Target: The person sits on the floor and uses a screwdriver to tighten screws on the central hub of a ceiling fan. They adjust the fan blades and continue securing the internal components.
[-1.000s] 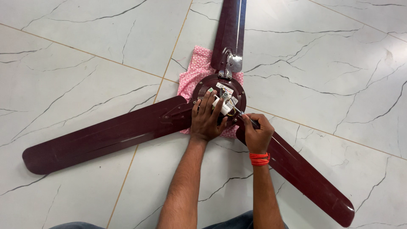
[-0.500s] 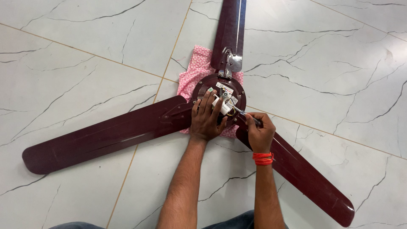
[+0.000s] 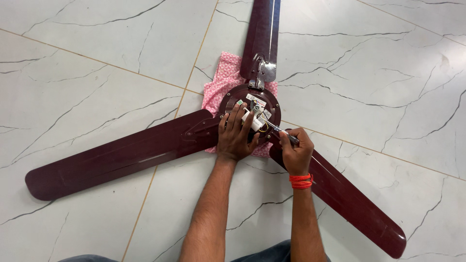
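Observation:
A maroon ceiling fan lies flat on the marble floor, its round motor hub (image 3: 228, 103) at the centre with three long blades spreading out. My left hand (image 3: 235, 137) rests on the hub's near side, fingers spread against the white wiring parts (image 3: 256, 121) in the middle. My right hand (image 3: 296, 151) grips a thin screwdriver (image 3: 275, 129) whose tip points into the hub's centre. An orange thread band circles my right wrist (image 3: 301, 181).
A pink patterned cloth (image 3: 218, 88) lies under the hub. One blade (image 3: 111, 157) runs left, one (image 3: 262, 29) runs to the top edge, one (image 3: 354, 204) runs to the lower right. White marble tiles (image 3: 97, 58) surround the fan. My knees show at the bottom edge.
Both hands stay at the hub; the fingers of my left hand and the screwdriver have shifted only slightly.

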